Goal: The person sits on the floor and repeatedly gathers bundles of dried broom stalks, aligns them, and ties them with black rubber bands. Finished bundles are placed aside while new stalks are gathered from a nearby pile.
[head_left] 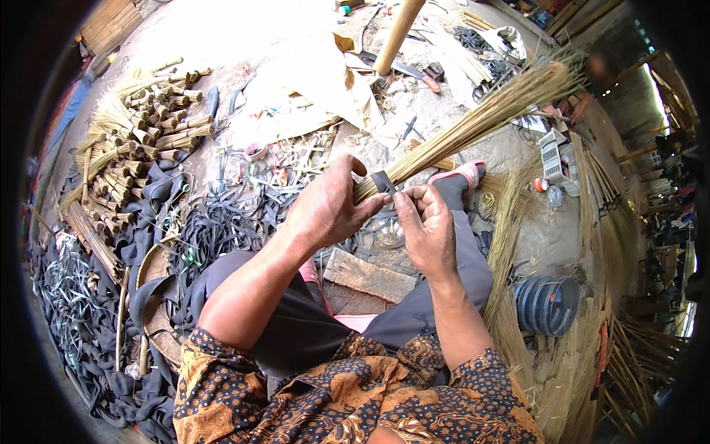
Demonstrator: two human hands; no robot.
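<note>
Broom-straw bundle (473,122) clenched in left hand (329,207); right hand (427,226) apparently pinches its black band (384,182), above littered concrete floor (288,44).

None clear — perhaps a small orange-capped container (541,184) by the white crate (551,155).

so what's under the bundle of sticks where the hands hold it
A dark strip sits against the bundle of sticks between the left hand and right hand. Below lie dark trousers and a wooden block. The bundle's end is hidden in the left grip.
</note>
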